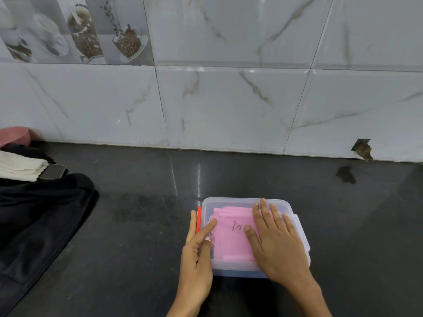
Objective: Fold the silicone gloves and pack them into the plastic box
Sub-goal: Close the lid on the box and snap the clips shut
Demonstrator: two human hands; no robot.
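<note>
A clear plastic box (pixel 229 201) stands on the dark counter, close to me and right of centre. Folded pink silicone gloves (pixel 231 241) lie inside it, seen hazily as if through a translucent lid. My right hand (pixel 277 243) rests flat on the top of the box, fingers spread. My left hand (pixel 196 255) holds the box's left edge. Its index finger lies on the top and its thumb runs along the outside of a red side latch (pixel 198 219).
A dark garment (pixel 41 220) covers the counter's left part, with a folded white cloth (pixel 20 167) and a phone (pixel 53 171) on it. A pink round object (pixel 13 135) stands at the far left. The tiled wall (pixel 229 106) rises behind, with a broken hole (pixel 362 149) in it.
</note>
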